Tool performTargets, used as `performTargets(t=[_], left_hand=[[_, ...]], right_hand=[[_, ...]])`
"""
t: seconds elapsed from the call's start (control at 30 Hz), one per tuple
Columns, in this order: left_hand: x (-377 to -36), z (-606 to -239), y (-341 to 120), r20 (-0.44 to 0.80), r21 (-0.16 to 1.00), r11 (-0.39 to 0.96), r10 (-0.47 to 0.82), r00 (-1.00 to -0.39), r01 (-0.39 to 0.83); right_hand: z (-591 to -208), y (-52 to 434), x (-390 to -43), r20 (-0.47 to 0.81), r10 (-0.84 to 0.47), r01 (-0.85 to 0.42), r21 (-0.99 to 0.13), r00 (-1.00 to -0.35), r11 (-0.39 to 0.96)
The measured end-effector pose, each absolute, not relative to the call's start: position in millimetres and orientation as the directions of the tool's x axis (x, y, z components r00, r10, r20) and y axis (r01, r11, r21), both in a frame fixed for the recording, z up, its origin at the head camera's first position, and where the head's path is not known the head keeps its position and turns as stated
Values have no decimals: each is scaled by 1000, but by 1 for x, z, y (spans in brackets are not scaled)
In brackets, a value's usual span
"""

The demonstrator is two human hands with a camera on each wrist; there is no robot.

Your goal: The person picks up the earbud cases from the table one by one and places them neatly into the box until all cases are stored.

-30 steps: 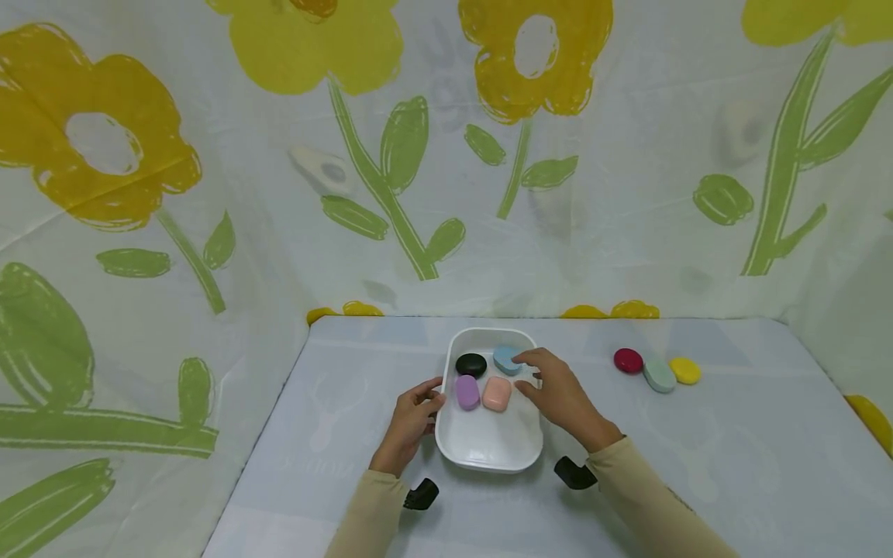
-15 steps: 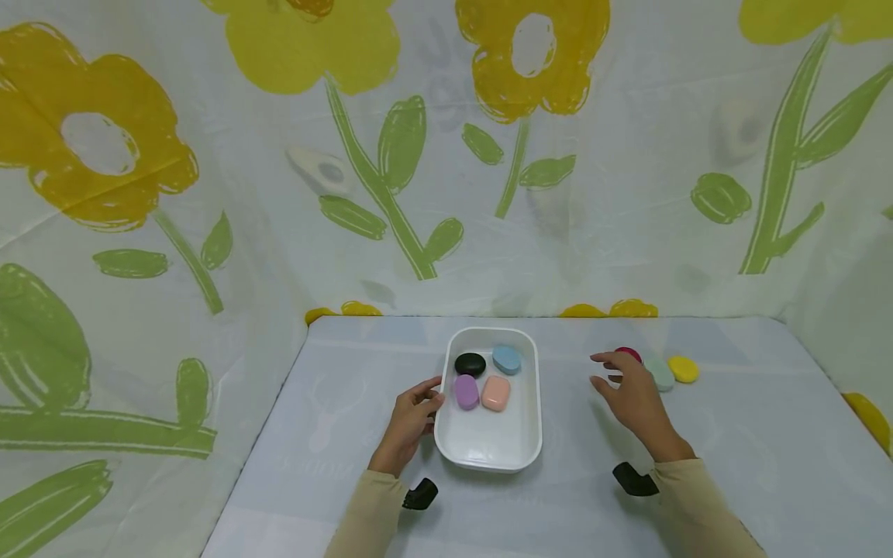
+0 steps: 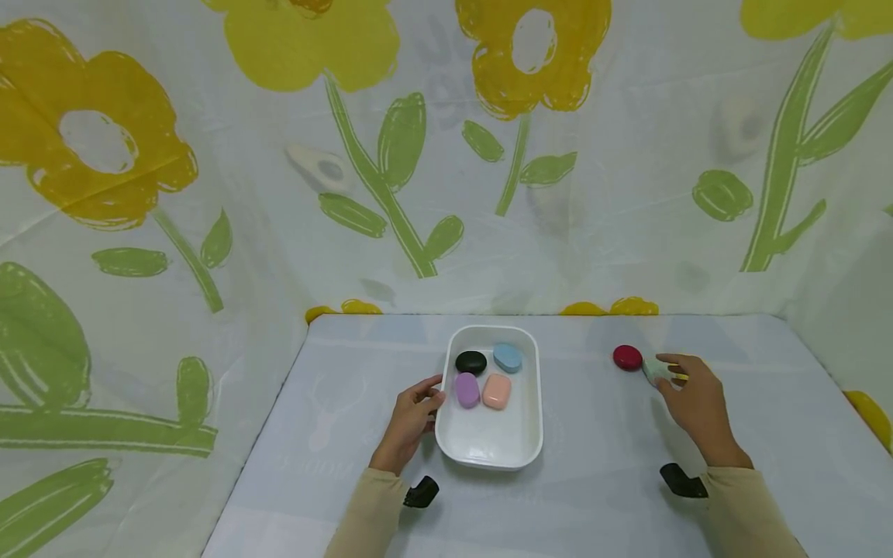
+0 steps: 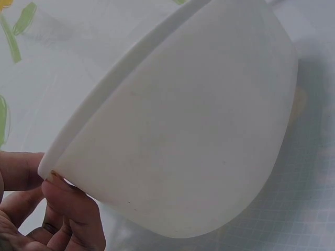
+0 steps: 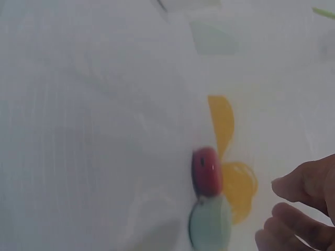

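- Left hand (image 3: 408, 422): fingers curled on the left rim of the white tray (image 3: 488, 446), mid-table.
- Right hand (image 3: 698, 403): fingers loosely apart, at the mint case (image 3: 654, 370); contact unclear.
- Red case (image 3: 628, 357): just beside it.

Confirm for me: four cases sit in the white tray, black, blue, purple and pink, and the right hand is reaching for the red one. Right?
Not quite. The right hand is at the pale green case, not the red case, which lies apart to its left in the head view. The white tray does hold the four you list.
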State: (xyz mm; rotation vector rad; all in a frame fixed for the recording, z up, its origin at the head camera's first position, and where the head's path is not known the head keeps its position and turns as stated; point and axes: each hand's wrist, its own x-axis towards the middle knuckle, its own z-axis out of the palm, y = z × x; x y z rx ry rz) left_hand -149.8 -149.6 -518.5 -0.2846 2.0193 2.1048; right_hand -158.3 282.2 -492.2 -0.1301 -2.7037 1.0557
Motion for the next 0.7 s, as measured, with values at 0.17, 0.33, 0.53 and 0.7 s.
performTargets(t=[0.17, 0.33, 0.53, 0.7], left_hand=[[-150, -519, -150, -280, 959, -39, 22, -960, -280], [-150, -518, -150, -274, 961, -34, 24, -961, -274], [-149, -518, -150, -267, 963, -37, 28, -963, -268], [-148, -517, -149, -271, 962, -36, 26, -962, -271]], right_hand=[[-495, 303, -162, 158, 236, 76, -659, -959, 748], [-499, 319, -168, 98, 275, 150, -642, -956, 752], [-505, 331, -175, 22, 248, 182, -618, -968, 765], [-511, 336, -180, 53, 175, 105, -620, -983, 777]])
